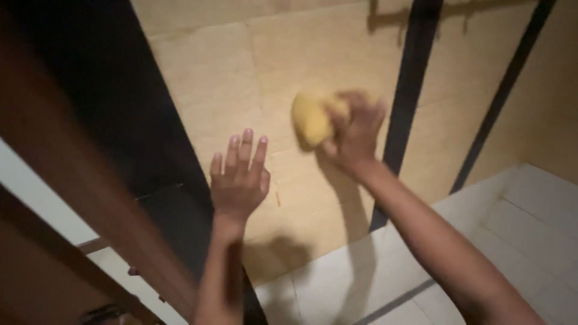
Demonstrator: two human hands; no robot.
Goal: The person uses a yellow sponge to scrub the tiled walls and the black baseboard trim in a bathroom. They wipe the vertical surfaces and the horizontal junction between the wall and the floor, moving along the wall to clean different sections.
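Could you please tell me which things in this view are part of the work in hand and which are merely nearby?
In use:
right hand
yellow sponge
tan wall panel
left hand, flat on the panel

Merely nearby:
white floor tiles
dark vertical strip
brown wooden edge

Soft yellow rounded sponge (311, 118), matte, slightly blurred. Clasped in the right hand (355, 129); fingers curl over its right end, the larger part bulges out to the left of the grip, uncovered. Long axis roughly upright, tilted a little. Sponge lies against the tan tiled wall, contact not resolvable. Left hand (239, 177) open, fingers spread, below and left of the grip, apart from sponge.
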